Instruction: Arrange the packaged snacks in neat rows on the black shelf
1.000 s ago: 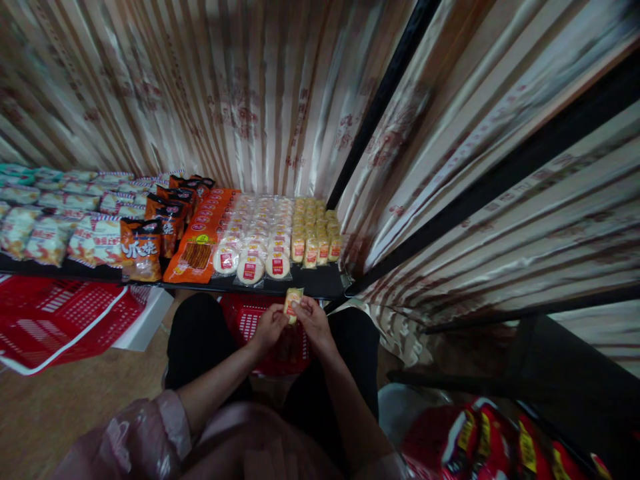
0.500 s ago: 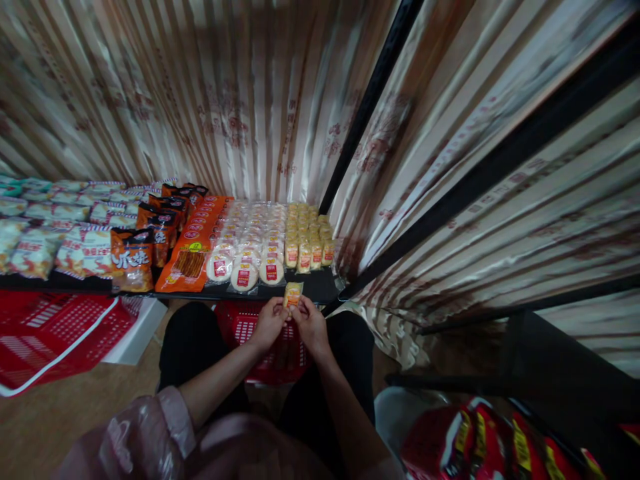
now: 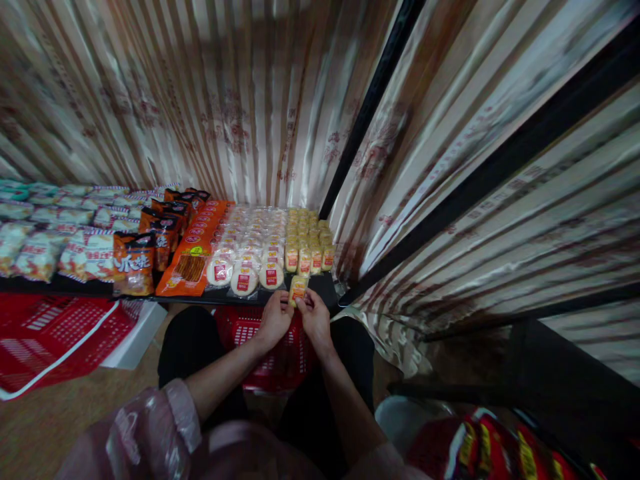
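My left hand and my right hand pinch a small yellow snack packet between their fingertips, at the front edge of a low black shelf. Just beyond the packet stand rows of the same yellow packets. Left of those lie rows of round white cakes in clear wrap. A red plastic basket sits on the floor between my knees, under my hands.
Orange packs and dark snack bags fill the shelf leftward, with pale bags beyond. A red basket lies lower left. Striped curtain and black shelf posts close in behind and right. Red packs lie lower right.
Both hands have carried the yellow packet up and forward, from above the red basket to the shelf's front edge near the yellow rows.
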`<state>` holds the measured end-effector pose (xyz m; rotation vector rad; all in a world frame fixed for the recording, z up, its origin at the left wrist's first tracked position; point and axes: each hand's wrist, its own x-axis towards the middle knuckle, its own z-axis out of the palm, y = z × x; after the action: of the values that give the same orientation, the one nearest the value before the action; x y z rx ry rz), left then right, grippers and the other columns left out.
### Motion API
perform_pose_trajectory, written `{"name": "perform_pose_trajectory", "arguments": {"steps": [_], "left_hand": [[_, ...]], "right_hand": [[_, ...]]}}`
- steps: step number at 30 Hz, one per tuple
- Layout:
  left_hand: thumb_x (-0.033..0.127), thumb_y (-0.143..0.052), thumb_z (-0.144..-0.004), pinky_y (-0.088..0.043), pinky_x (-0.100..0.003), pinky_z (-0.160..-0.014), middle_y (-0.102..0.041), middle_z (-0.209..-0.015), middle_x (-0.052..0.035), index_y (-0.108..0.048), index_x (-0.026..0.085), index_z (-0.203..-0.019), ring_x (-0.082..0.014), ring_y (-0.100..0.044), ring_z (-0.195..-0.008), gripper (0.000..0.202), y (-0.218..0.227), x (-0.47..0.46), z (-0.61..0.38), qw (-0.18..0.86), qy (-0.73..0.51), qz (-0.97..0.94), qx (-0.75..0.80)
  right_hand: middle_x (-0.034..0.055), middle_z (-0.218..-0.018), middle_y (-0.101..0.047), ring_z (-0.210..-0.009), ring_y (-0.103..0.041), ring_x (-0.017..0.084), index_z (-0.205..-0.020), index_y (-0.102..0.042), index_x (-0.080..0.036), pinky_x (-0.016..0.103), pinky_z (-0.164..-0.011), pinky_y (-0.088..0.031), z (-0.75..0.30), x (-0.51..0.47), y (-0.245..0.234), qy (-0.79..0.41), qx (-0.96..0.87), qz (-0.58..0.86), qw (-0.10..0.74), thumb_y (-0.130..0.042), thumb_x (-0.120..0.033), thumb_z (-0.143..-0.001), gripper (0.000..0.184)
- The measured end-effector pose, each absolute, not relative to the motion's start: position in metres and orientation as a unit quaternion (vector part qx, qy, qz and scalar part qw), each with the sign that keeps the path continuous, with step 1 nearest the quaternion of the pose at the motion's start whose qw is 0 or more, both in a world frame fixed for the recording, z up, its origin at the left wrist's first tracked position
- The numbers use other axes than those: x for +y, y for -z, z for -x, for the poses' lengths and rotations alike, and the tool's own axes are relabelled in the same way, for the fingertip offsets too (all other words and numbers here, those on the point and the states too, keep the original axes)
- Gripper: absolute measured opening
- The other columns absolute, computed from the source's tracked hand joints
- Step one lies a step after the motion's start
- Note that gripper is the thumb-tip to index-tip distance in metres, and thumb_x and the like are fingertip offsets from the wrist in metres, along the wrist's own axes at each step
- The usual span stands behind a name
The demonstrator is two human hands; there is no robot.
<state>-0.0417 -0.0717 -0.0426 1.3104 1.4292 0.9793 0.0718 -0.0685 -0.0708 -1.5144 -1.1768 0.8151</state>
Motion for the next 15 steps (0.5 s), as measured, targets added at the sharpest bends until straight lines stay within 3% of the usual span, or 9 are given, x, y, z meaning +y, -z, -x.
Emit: {"name": "perform_pose_trajectory", "arguments": {"steps": [4,11,15], "left_hand": [[0.006,-0.055,-0.073,-0.05,-0.024,-0.074,-0.062,-0.093,-0.0053,-0.058,0.015,-0.097,-0.0109,-0.06,-0.074,0.026,0.04,-0.064,0.038,0.452,-0.414,-0.518,0.597],[0.012,-0.05,-0.081,-0.049,-0.02,-0.057,-0.057,-0.074,0.0013,-0.052,0.017,-0.114,-0.0073,-0.055,-0.053,0.034,0.031,-0.044,0.034,0.544,-0.377,-0.45,0.599],[0.011,-0.049,-0.081,-0.049,-0.02,-0.059,-0.059,-0.079,-0.0007,-0.052,0.016,-0.113,-0.0088,-0.057,-0.06,0.033,0.025,-0.036,0.033,0.573,-0.394,-0.416,0.586]], "right_hand": [[0.0073,-0.097,-0.066,-0.082,-0.063,0.019,-0.107,-0.061,-0.017,0.032,-0.075,-0.052,-0.07,-0.055,0.07,-0.311,-0.494,0.634,0.507,-0.056,-0.036,-0.074,0.038],[0.0097,-0.099,-0.063,-0.081,-0.062,0.019,-0.104,-0.06,-0.016,0.032,-0.07,-0.053,-0.062,-0.036,0.065,-0.278,-0.495,0.638,0.52,-0.055,-0.035,-0.074,0.036],[0.009,-0.099,-0.064,-0.082,-0.063,0.018,-0.107,-0.055,-0.018,0.032,-0.072,-0.053,-0.057,-0.028,0.058,-0.275,-0.509,0.63,0.519,-0.053,-0.033,-0.076,0.035]]}}
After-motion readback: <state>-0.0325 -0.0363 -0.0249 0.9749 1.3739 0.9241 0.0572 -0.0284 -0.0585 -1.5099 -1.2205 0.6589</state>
